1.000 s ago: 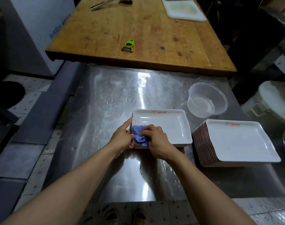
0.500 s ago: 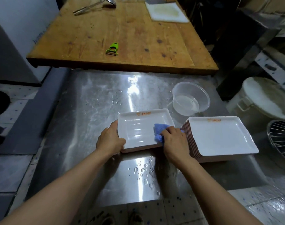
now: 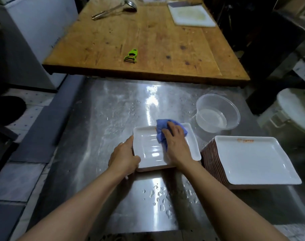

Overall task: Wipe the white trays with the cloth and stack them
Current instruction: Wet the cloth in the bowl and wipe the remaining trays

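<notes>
At the centre of the frame a white tray (image 3: 151,150) lies on the steel worktop (image 3: 99,129), the left hand (image 3: 124,158) clamped on its lower-left corner. The right hand (image 3: 177,142) presses a blue cloth (image 3: 163,126) against the tray's upper edge. The stack of trays (image 3: 252,160) sits just right of it, nearer the right hand.

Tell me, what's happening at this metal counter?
A person is cleaning a white tray on the wet counter. The left hand grips its near left corner, and the right hand presses a blue cloth into it. A stack of trays sits to the right, with a bowl of water behind.
</notes>
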Action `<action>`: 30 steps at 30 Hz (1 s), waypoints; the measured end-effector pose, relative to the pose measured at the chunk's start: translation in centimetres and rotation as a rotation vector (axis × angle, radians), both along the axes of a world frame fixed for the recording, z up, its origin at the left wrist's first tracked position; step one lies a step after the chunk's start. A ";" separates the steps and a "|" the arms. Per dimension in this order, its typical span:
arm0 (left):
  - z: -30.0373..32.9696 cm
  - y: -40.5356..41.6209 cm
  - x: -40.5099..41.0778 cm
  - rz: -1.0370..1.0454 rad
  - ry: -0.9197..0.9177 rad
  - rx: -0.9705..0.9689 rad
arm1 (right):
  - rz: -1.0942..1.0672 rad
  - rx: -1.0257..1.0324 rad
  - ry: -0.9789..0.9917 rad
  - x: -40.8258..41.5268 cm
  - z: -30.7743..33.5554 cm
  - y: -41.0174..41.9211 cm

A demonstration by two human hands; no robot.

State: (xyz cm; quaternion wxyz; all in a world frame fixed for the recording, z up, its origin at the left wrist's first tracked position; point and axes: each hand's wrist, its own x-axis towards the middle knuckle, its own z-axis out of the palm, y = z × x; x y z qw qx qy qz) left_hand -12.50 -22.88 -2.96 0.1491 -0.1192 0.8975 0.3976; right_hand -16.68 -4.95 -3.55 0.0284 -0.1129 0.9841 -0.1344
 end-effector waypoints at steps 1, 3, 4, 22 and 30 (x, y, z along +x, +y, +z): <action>0.0 0.0 -0.1 0.001 0.002 -0.003 | 0.065 -0.023 -0.015 0.1 0.0 -1.2; -0.1 -0.1 -0.1 -0.002 0.015 -0.020 | 0.137 -0.067 -0.023 0.1 -0.1 -3.6; -0.2 -0.1 -0.2 -0.004 0.016 -0.026 | 0.161 -0.079 -0.024 0.2 -0.1 -4.4; 0.3 0.5 -0.3 0.096 -0.036 -0.002 | 0.167 -0.031 -0.202 5.1 2.1 1.2; 1.2 1.1 -0.1 0.062 -0.015 -0.077 | -0.021 0.216 -0.087 5.3 2.9 5.5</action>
